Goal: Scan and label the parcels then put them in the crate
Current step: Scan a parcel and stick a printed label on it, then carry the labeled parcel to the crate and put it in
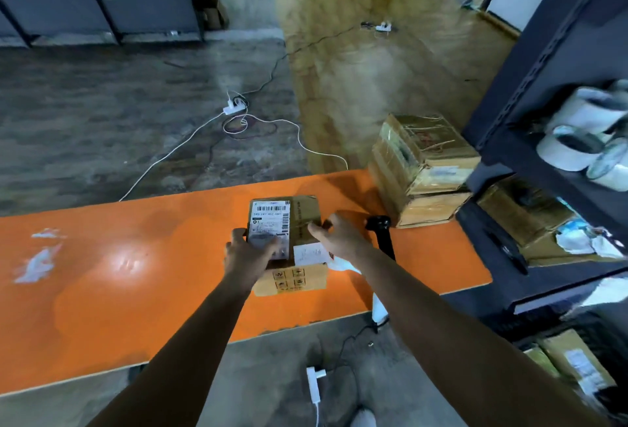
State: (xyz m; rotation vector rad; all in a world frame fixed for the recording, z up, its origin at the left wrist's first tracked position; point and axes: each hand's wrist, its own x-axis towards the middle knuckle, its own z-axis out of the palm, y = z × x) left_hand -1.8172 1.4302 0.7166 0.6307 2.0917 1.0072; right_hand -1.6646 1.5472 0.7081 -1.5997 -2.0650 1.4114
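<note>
Cardboard parcel [302, 219] on orange table [102, 273], towards its right end. Left hand [246, 256] grips the near-left corner, thumb laid across the lower part of the shipping label [270, 219] and covering the print there. Right hand [339, 236] is curled over the right top edge, fingertips partly lost behind the box side. Black scanner [384, 239] just right of the parcel, handle part-hidden by the right wrist; label text too blurred to read, apart from the barcode.

The bench [102, 273] is bright orange with whitish scuffed patches [37, 263]. The cardboard parcel [307, 219] is tan-brown, its shipping label [270, 222] white with black barcode stripes, and black handling symbols [289, 279] mark its near side. The barcode scanner [382, 233] is black; the shelving [543, 53] dark blue-grey; the tape rolls [571, 148] white.
</note>
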